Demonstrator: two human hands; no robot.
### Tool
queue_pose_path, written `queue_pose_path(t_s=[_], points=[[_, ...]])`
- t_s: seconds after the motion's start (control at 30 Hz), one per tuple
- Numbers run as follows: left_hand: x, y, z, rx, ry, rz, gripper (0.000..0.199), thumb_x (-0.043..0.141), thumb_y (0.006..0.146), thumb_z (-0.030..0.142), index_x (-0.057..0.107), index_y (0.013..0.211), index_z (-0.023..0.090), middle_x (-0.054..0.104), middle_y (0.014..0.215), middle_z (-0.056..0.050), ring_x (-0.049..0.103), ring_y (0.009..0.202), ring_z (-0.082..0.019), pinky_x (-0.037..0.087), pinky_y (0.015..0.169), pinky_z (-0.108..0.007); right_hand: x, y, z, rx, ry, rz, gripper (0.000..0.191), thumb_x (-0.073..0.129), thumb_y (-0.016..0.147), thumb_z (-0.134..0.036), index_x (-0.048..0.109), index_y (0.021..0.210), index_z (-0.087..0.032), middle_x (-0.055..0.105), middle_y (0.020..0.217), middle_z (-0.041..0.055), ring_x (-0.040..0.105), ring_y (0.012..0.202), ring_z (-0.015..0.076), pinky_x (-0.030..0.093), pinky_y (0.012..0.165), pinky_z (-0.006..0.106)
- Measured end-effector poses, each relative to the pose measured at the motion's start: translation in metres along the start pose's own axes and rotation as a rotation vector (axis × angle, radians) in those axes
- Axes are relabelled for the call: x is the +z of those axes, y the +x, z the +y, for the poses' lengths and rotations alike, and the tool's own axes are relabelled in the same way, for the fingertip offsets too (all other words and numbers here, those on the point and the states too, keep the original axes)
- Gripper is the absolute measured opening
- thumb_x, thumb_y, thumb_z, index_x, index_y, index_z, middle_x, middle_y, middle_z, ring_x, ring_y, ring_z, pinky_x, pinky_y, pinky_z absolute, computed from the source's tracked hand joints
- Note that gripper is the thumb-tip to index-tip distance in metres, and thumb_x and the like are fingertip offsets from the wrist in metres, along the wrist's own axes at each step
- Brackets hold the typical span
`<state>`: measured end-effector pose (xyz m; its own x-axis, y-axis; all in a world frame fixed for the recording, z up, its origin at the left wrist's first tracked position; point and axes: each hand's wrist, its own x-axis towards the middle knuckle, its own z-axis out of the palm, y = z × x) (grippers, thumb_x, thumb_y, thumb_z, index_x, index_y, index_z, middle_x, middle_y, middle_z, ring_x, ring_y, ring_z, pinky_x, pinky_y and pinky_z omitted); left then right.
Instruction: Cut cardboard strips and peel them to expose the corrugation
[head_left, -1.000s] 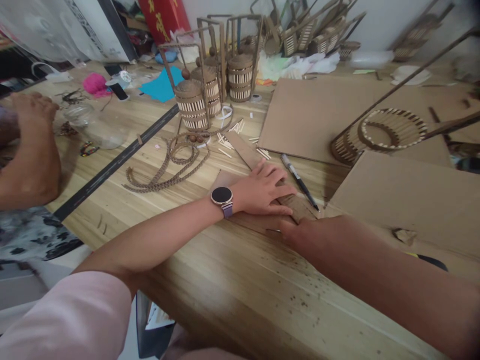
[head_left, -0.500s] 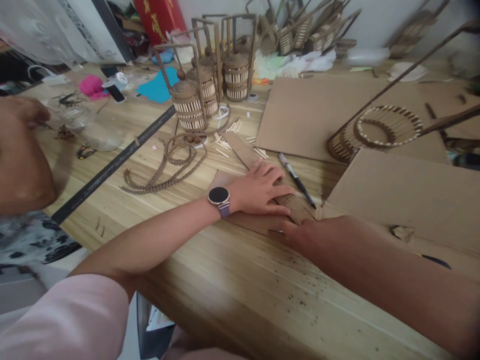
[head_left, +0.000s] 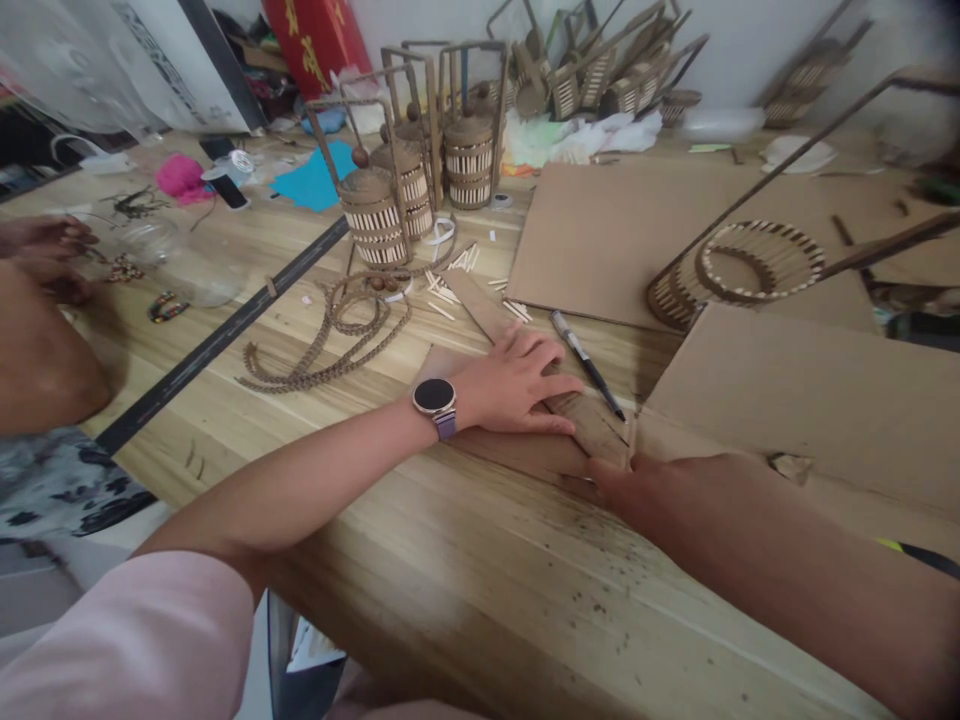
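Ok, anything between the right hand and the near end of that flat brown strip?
Nothing visible. The right hand is right at the near end of the strip; hidden fingertips leave contact unclear. The left hand lies across the strip farther up, and the pen sits beside it, out of the way.

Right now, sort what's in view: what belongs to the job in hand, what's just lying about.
Likely in the job:
- brown strip, under the left hand, near end by the right hand
- cardboard piece beneath the strip
- pen, perhaps, lying close by

Apparently just lying about:
- braided cords
- blue sheet
- pink yarn
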<state>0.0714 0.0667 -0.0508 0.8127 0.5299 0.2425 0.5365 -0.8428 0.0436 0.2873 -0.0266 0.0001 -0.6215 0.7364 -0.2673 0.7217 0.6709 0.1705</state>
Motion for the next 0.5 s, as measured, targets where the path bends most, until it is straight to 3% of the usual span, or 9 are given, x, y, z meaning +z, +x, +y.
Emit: queue_pose_path(t_s=[0.1,0.27,0.37,0.5], points=[[-0.002,0.000,0.001,-0.001,0.020,0.021,0.070,0.044,0.091,0.072,0.060,0.135,0.020,0.053,0.134,-0.019,0.043,0.128,-0.038,0.024,0.114,-0.065,-0.010,0.000,-0.001,0.010,-0.104,-0.151,0.040,0.056,0.073,0.000,0.067,0.103,-0.024,0.071,0.068,0.0031,0.063,0.048,0.0182,0.021,0.041,0.025],[-0.010,-0.003,0.009,-0.060,0.005,0.044,0.069,0.033,0.099,0.066,0.053,0.141,0.015,0.052,0.140,-0.019,0.040,0.134,-0.034,0.026,0.117,-0.057,-0.035,0.011,-0.011,-0.040,-0.101,-0.197,0.037,0.045,0.081,0.003,0.065,0.099,-0.021,0.071,0.073,0.0069,0.072,0.065,0.0242,0.026,0.043,0.029],[-0.009,-0.004,0.014,-0.144,-0.015,-0.008,0.064,0.029,0.103,0.058,0.049,0.145,0.014,0.049,0.145,-0.018,0.040,0.137,-0.032,0.027,0.117,-0.054,-0.042,0.022,-0.015,-0.045,-0.070,-0.221,0.035,0.043,0.085,0.001,0.063,0.105,-0.019,0.072,0.075,0.0088,0.074,0.069,0.0278,0.031,0.044,0.030],[-0.006,-0.005,0.016,-0.186,-0.013,-0.085,0.069,0.033,0.102,0.060,0.042,0.150,0.012,0.040,0.154,-0.021,0.031,0.145,-0.035,0.022,0.119,-0.057,-0.042,0.030,-0.017,-0.056,-0.031,-0.218,0.037,0.042,0.086,0.000,0.062,0.110,-0.018,0.074,0.074,0.0087,0.075,0.066,0.0297,0.038,0.044,0.031]])
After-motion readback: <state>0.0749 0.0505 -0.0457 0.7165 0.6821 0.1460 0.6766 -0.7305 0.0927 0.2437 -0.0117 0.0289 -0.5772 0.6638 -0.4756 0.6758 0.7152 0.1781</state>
